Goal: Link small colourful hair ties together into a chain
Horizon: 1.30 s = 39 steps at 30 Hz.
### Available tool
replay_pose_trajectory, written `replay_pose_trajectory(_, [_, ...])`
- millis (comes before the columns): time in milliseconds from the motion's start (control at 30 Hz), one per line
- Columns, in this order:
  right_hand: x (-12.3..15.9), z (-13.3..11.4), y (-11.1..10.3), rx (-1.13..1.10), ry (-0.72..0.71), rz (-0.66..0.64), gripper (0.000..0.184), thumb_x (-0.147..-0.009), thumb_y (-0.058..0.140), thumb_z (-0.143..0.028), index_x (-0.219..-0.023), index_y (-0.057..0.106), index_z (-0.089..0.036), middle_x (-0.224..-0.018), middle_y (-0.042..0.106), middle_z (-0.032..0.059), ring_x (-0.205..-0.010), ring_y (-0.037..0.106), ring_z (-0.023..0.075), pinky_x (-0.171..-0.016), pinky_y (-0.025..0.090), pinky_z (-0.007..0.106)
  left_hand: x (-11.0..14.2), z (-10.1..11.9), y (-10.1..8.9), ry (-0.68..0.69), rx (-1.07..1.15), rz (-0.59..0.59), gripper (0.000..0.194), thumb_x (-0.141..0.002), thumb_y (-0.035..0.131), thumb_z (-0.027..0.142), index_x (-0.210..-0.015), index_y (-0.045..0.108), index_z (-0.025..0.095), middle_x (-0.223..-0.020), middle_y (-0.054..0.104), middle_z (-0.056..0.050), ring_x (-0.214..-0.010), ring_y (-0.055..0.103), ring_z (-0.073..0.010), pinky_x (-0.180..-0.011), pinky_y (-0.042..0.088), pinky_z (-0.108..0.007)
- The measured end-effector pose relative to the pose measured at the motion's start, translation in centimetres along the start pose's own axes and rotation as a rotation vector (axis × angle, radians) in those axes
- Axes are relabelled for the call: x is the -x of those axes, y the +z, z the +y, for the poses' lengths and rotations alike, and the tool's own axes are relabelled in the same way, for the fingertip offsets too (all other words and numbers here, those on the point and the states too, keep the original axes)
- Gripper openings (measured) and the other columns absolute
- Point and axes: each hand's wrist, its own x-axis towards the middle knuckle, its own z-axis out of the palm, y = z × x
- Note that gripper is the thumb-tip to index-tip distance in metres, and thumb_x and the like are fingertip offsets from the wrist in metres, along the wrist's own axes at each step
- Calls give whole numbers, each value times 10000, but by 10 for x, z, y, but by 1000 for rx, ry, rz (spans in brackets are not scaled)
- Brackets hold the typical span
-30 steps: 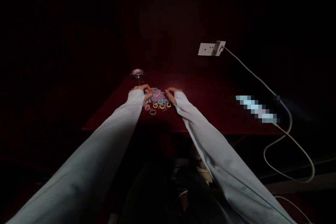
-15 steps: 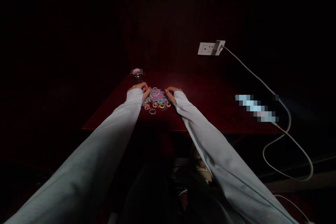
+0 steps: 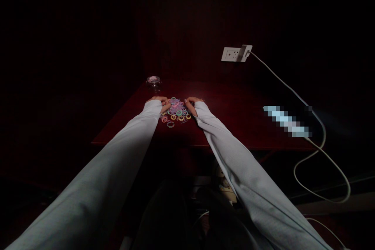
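A pile of small hair ties [image 3: 177, 105], mostly purple with pink, green and yellow ones, lies on the dark red table [image 3: 234, 125]. Several separate rings, such as a yellow hair tie [image 3: 181, 118], lie along its near side. My left hand [image 3: 160, 102] is at the left edge of the pile, fingers bent inward and closed toward the thumb. At the right edge, my right hand [image 3: 193, 102] has its fingertips and thumb drawn together. Whatever either hand pinches is too small to make out.
Behind my left hand stands a clear jar [image 3: 154, 82] with something pale pink at its top. A wall socket [image 3: 234, 54] holds a plug with a white cable [image 3: 288, 86] hanging at the right. A blurred-out object [image 3: 285, 121] lies on the table's right side.
My left hand has moved a little to the right and nearer me, closer against the pile. My right hand stays almost in place.
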Motion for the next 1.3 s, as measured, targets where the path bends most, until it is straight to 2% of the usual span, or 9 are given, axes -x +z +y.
replay_pose_trajectory(267, [0, 1, 1, -5, -6, 0, 364, -1045, 518, -435, -834, 711, -210, -882, 746, 46, -844, 646, 174, -826, 441, 277, -2, -4, 5, 76, 139, 117, 278, -846, 616, 462, -718, 655, 218, -663, 576, 20, -657, 488, -151, -674, 360, -288])
replay_pose_trajectory(567, [-1, 1, 1, 0, -11, 4, 363, -1040, 520, -442, -816, 696, -217, -874, 742, 43, -846, 650, 178, -820, 438, 278, -9, -13, 13, 170, 191, 140, 382, -891, 577, 534, -685, 620, 216, -655, 570, 9, -632, 460, -147, -643, 338, -290])
replay_pose_trajectory(800, [-1, 2, 2, -14, 0, 2, 405, -1045, 516, -496, -798, 687, -224, -832, 727, 47, -818, 638, 185, -802, 442, 285, -10, -14, 17, 215, 198, 216, 382, -929, 564, 503, -676, 591, 218, -659, 573, 7, -650, 475, -153, -649, 342, -296])
replay_pose_trajectory(967, [0, 2, 0, 10, -3, -3, 416, -1042, 489, -505, -813, 691, -223, -846, 732, 55, -825, 634, 188, -802, 451, 284, -13, -17, 16, 202, 199, 202, 356, -952, 594, 473, -706, 600, 216, -670, 584, 14, -645, 495, -148, -646, 350, -285])
replay_pose_trajectory(1100, [1, 1, 0, 10, -10, 0, 419, -1036, 484, -514, -837, 705, -219, -838, 731, 54, -814, 633, 188, -801, 455, 286, -10, -14, 15, 237, 200, 245, 298, -950, 595, 425, -738, 589, 215, -719, 600, 9, -677, 515, -149, -674, 367, -278])
replay_pose_trajectory(1300, [1, -1, -1, 18, -6, -7, 379, -1036, 494, -459, -852, 724, -221, -883, 756, 56, -828, 646, 189, -801, 454, 287, -6, -9, 12, 235, 190, 236, 280, -939, 570, 435, -763, 604, 220, -752, 624, -5, -702, 513, -158, -685, 376, -280])
